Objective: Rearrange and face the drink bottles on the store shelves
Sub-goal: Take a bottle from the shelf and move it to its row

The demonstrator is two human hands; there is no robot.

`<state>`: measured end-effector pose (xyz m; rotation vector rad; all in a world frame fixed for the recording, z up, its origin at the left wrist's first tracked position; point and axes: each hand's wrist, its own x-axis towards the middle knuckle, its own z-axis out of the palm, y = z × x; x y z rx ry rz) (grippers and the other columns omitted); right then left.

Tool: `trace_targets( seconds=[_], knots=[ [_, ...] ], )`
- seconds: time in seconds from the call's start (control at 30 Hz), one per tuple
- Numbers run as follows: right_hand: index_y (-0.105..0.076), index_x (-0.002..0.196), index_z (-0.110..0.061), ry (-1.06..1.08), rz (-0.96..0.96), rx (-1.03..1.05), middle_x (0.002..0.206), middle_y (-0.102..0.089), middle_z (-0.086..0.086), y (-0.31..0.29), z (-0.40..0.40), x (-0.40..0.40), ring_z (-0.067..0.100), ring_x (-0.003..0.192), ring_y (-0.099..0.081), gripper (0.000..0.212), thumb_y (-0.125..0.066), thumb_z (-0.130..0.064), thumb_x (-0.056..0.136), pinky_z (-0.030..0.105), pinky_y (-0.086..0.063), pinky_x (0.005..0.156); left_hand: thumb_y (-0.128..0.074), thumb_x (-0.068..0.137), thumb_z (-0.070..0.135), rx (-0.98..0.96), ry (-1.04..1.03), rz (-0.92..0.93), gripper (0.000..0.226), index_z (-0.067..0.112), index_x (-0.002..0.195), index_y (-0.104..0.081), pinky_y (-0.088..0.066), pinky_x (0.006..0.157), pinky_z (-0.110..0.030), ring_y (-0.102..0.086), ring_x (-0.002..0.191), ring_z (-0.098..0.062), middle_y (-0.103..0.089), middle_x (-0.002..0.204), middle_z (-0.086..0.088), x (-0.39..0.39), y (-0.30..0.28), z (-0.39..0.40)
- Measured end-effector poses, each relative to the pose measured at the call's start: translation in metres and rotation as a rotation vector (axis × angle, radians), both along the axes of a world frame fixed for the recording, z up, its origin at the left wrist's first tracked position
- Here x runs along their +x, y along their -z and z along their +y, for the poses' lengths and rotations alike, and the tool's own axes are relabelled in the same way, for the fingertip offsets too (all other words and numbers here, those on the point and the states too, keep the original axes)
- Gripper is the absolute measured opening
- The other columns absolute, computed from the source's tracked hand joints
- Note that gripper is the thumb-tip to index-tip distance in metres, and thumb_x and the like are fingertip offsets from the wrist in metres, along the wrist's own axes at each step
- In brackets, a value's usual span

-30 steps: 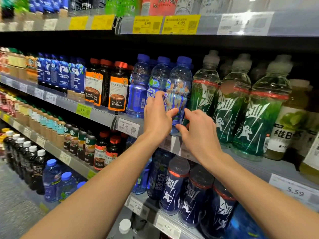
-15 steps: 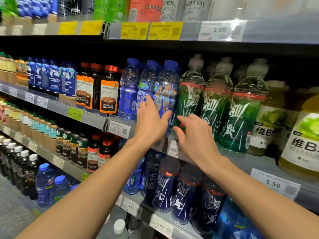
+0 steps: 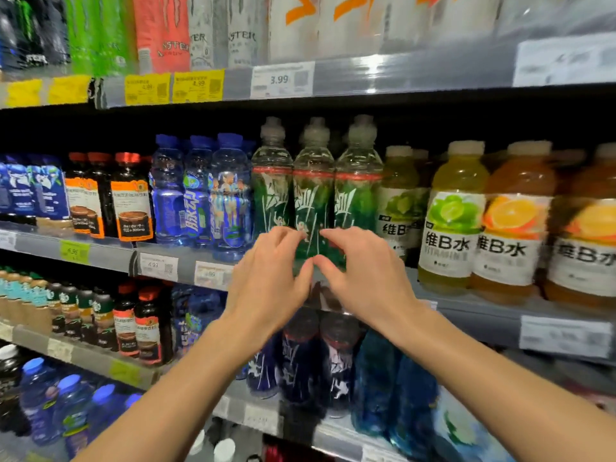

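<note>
Three green sports-drink bottles stand side by side on the middle shelf [image 3: 473,315]. My left hand [image 3: 266,278] and my right hand [image 3: 363,275] are both raised in front of the lower label of the middle green bottle [image 3: 312,195]. Their fingers are loosely curled and the thumbs nearly meet. Neither hand wraps the bottle, and whether the fingertips touch it is unclear. To the left stand three blue bottles [image 3: 230,198], the rightmost with a picture label facing out.
Yellow-green [image 3: 455,221] and orange vitamin-water bottles [image 3: 515,225] fill the shelf to the right. Dark coffee bottles [image 3: 131,201] stand to the left. Energy-drink cans [image 3: 173,31] line the shelf above, and dark blue bottles [image 3: 300,358] the shelf below.
Both hands have left the blue picture-label bottle and moved right to the middle green bottle. The view has also shifted to the right along the shelf.
</note>
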<state>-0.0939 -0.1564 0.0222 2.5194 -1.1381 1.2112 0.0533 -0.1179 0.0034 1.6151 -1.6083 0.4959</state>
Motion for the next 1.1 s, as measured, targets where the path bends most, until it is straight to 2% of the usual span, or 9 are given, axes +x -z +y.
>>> trace_targets(
  seconds=[0.2, 0.37, 0.47, 0.6, 0.7, 0.77, 0.9, 1.1],
  knots=[
    [-0.059, 0.136, -0.026, 0.111, -0.017, -0.006, 0.127, -0.066, -0.005, -0.002, 0.006, -0.093, 0.017, 0.119, -0.058, 0.043, -0.059, -0.040, 0.095, 0.037, -0.049, 0.098, -0.062, 0.092, 0.039, -0.041, 0.060, -0.135, 0.034, 0.021, 0.120, -0.071, -0.054, 0.091, -0.039, -0.062, 0.116, -0.020, -0.067, 0.124, 0.004, -0.071, -0.007, -0.001],
    [-0.060, 0.134, -0.029, 0.174, -0.083, -0.017, 0.128, -0.065, -0.009, -0.005, 0.015, -0.170, 0.014, 0.119, -0.058, 0.041, -0.061, -0.038, 0.094, 0.036, -0.051, 0.096, -0.055, 0.093, 0.043, -0.092, 0.156, -0.158, 0.037, 0.020, 0.116, -0.072, -0.056, 0.083, -0.038, -0.066, 0.107, -0.021, -0.069, 0.118, 0.004, -0.146, -0.018, -0.007],
    [-0.059, 0.134, -0.030, 0.228, -0.096, -0.014, 0.124, -0.066, -0.008, -0.005, 0.020, -0.213, 0.014, 0.116, -0.058, 0.041, -0.060, -0.039, 0.094, 0.036, -0.051, 0.094, -0.062, 0.093, 0.041, -0.091, 0.207, -0.158, 0.035, 0.019, 0.118, -0.071, -0.055, 0.084, -0.037, -0.065, 0.109, -0.022, -0.069, 0.120, 0.002, -0.189, -0.020, -0.010],
    [-0.062, 0.132, -0.027, 0.314, -0.126, -0.013, 0.128, -0.065, -0.007, -0.004, 0.027, -0.268, 0.015, 0.120, -0.057, 0.039, -0.060, -0.038, 0.094, 0.036, -0.050, 0.099, -0.070, 0.089, 0.037, -0.098, 0.259, -0.181, 0.033, 0.018, 0.115, -0.072, -0.054, 0.082, -0.036, -0.066, 0.106, -0.023, -0.070, 0.117, 0.000, -0.239, -0.018, -0.014],
    [-0.064, 0.129, -0.028, 0.386, -0.150, 0.001, 0.123, -0.067, -0.008, -0.001, 0.034, -0.308, 0.015, 0.117, -0.058, 0.037, -0.061, -0.038, 0.094, 0.035, -0.050, 0.095, -0.072, 0.087, 0.035, -0.101, 0.302, -0.192, 0.035, 0.016, 0.116, -0.071, -0.055, 0.083, -0.039, -0.066, 0.105, -0.026, -0.069, 0.116, -0.002, -0.274, -0.016, -0.017],
    [-0.066, 0.126, -0.027, 0.428, -0.157, 0.004, 0.120, -0.068, -0.008, 0.001, 0.038, -0.331, 0.016, 0.116, -0.059, 0.035, -0.061, -0.039, 0.093, 0.037, -0.051, 0.094, -0.070, 0.088, 0.036, -0.088, 0.327, -0.188, 0.036, 0.016, 0.119, -0.070, -0.055, 0.082, -0.040, -0.065, 0.105, -0.027, -0.068, 0.117, -0.003, -0.295, -0.015, -0.017],
    [-0.066, 0.123, -0.029, 0.477, -0.182, 0.015, 0.116, -0.068, -0.011, 0.006, 0.045, -0.369, 0.012, 0.113, -0.059, 0.032, -0.062, -0.038, 0.093, 0.036, -0.051, 0.094, -0.069, 0.087, 0.038, -0.086, 0.365, -0.203, 0.037, 0.017, 0.117, -0.067, -0.055, 0.072, -0.038, -0.064, 0.097, -0.025, -0.068, 0.107, -0.001, -0.336, -0.013, -0.013],
    [-0.068, 0.120, -0.026, 0.518, -0.221, 0.047, 0.114, -0.068, -0.010, 0.019, 0.052, -0.408, 0.013, 0.111, -0.061, 0.030, -0.063, -0.037, 0.092, 0.037, -0.051, 0.094, -0.064, 0.089, 0.039, -0.046, 0.430, -0.195, 0.037, 0.017, 0.118, -0.065, -0.054, 0.072, -0.034, -0.063, 0.096, -0.022, -0.066, 0.104, 0.002, -0.374, -0.004, -0.008]
  ],
)
